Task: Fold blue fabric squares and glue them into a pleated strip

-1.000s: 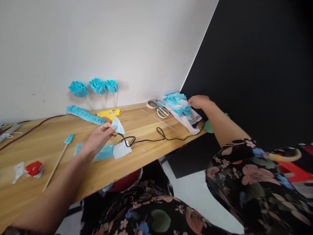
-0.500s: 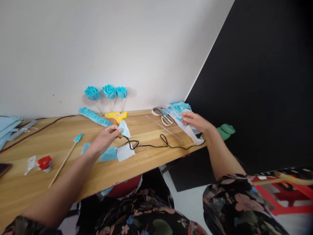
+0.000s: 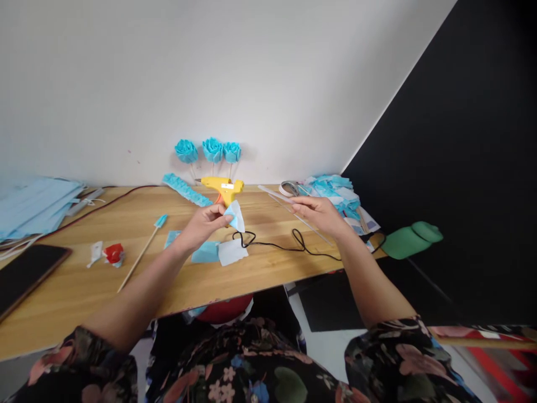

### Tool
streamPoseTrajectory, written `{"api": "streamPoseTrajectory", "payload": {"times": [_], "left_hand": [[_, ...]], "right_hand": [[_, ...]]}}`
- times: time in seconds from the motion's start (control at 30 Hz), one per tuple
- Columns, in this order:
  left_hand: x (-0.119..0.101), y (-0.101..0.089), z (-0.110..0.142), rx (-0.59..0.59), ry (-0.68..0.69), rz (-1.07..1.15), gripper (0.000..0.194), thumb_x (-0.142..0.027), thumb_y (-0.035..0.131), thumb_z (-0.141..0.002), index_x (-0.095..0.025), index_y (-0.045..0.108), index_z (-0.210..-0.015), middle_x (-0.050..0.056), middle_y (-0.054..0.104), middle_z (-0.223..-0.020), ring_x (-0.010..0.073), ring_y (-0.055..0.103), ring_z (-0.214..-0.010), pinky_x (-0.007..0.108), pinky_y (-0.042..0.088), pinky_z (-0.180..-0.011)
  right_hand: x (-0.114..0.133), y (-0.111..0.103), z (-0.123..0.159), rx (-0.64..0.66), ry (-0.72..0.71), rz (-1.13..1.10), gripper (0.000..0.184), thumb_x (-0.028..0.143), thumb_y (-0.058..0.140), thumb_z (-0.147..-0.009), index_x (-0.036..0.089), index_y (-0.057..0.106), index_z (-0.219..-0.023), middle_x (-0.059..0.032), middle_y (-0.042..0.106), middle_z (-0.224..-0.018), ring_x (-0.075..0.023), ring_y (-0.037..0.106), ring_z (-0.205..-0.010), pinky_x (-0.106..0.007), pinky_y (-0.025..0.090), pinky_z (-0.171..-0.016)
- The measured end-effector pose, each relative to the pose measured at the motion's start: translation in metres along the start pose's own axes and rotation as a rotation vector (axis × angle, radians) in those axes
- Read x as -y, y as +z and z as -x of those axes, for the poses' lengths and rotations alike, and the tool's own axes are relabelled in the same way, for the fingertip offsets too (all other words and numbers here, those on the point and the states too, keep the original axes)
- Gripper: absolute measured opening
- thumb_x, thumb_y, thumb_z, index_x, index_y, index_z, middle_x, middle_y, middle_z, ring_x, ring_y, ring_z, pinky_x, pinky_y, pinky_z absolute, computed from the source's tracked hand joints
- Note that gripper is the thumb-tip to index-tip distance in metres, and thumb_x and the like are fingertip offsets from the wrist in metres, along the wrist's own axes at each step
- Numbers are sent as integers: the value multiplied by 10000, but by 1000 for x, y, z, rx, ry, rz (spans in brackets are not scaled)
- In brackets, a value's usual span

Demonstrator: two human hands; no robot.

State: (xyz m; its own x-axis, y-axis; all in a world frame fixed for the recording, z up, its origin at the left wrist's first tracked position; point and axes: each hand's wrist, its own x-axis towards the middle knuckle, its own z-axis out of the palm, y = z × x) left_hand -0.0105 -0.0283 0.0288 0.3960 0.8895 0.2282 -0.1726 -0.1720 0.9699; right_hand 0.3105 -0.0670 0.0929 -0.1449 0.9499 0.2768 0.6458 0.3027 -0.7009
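Observation:
My left hand [image 3: 203, 226] pinches a small folded piece of blue and white fabric [image 3: 237, 217] in front of the yellow glue gun [image 3: 222, 184]. A narrow white strip [image 3: 272, 193] sticks out to the left from the closed fingers of my right hand [image 3: 323, 215]; its material is hard to tell. Below that hand a thin translucent rod [image 3: 312, 228] lies on the wooden table [image 3: 268, 268]. Blue fabric pieces [image 3: 205, 252] and a white square [image 3: 233, 252] lie flat near my left wrist. A wooden stick [image 3: 140, 254] with a blue tip rests farther left.
Three blue fabric flowers [image 3: 212, 149] lean at the wall, behind a pleated blue strip [image 3: 187, 189]. Scissors, partly hidden, and a fabric pile [image 3: 335, 190] are at right, near a green bottle [image 3: 411, 240]. A black cord [image 3: 277, 244] crosses the table. Left: phone [image 3: 31, 274], masks [image 3: 39, 204].
My right hand has come away from the fabric pile towards the middle, bringing the narrow white strip. My left hand keeps its folded piece. The view has turned left.

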Motion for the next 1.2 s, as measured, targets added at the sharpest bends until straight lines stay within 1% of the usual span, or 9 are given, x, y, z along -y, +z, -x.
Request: {"api": "streamPoseTrajectory", "payload": {"times": [0.33, 0.47, 0.53, 0.63, 0.73, 0.83, 0.93, 1.1, 1.2], "left_hand": [[1, 1, 3, 98, 10, 38, 323, -416, 814, -746, -188, 594, -684, -8, 619, -717, 116, 552, -704, 247, 445, -704], [0, 3, 4, 126, 27, 15, 330, -418, 798, -755, -189, 574, -675, -6, 604, -706, 117, 538, -679, 250, 439, -675], [-2, 4, 4, 139, 47, -23, 325, -418, 771, -773, -192, 561, -672, -4, 601, -699, 120, 533, -667, 256, 434, -659], [-3, 7, 3, 112, 120, -198, 278, -373, 734, -794, -192, 568, -663, -8, 591, -664, 119, 516, -632, 260, 413, -634], [-2, 9, 4, 84, 252, -470, 224, -317, 705, -809, -188, 602, -658, 1, 619, -653, 130, 535, -640, 273, 404, -646], [-1, 9, 6, 118, 350, -610, 199, -309, 677, -846, -188, 626, -696, 18, 668, -697, 148, 584, -688, 286, 422, -682], [1, 8, 8, 170, 384, -639, 188, -310, 658, -873, -189, 627, -732, 27, 684, -727, 156, 614, -713, 288, 440, -694], [-1, 7, 7, 170, 366, -638, 203, -310, 647, -881, -189, 613, -722, 23, 678, -723, 152, 616, -712, 280, 446, -691], [0, 6, 5, 169, 328, -612, 225, -323, 657, -864, -187, 604, -692, 17, 673, -704, 143, 594, -677, 277, 438, -678]], "right_hand": [[-1, 16, -5, 39, -57, 84, 354, 396, 586, -904, 225, 782, -1143, -28, 769, -822, -169, 643, -707, -298, 486, -646], [-3, 20, -6, 37, -86, 124, 317, 351, 596, -910, 213, 781, -1128, -29, 792, -877, -188, 693, -747, -308, 527, -672], [1, 20, -3, -12, -149, 218, 309, 315, 589, -932, 218, 759, -1171, -42, 800, -987, -206, 725, -836, -324, 552, -730], [12, 20, 7, -198, -323, 462, 303, 282, 571, -970, 228, 715, -1231, -63, 784, -1103, -221, 734, -953, -342, 552, -829], [20, 21, 13, -319, -469, 626, 209, 302, 567, -989, 229, 734, -1092, -57, 793, -983, -204, 736, -881, -314, 536, -790], [19, 26, 13, -284, -515, 632, 207, 330, 549, -1003, 221, 723, -977, -42, 783, -874, -184, 723, -788, -291, 504, -708], [16, 32, 10, -222, -486, 560, 253, 353, 513, -1019, 207, 702, -935, -35, 766, -820, -177, 705, -737, -289, 474, -669], [15, 33, 5, -82, -409, 473, 285, 332, 449, -1035, 211, 674, -910, -6, 744, -758, -165, 686, -703, -284, 451, -658], [15, 38, 0, -16, -333, 457, 307, 326, 433, -1035, 216, 683, -895, -6, 745, -754, -169, 688, -690, -294, 475, -663]]}}
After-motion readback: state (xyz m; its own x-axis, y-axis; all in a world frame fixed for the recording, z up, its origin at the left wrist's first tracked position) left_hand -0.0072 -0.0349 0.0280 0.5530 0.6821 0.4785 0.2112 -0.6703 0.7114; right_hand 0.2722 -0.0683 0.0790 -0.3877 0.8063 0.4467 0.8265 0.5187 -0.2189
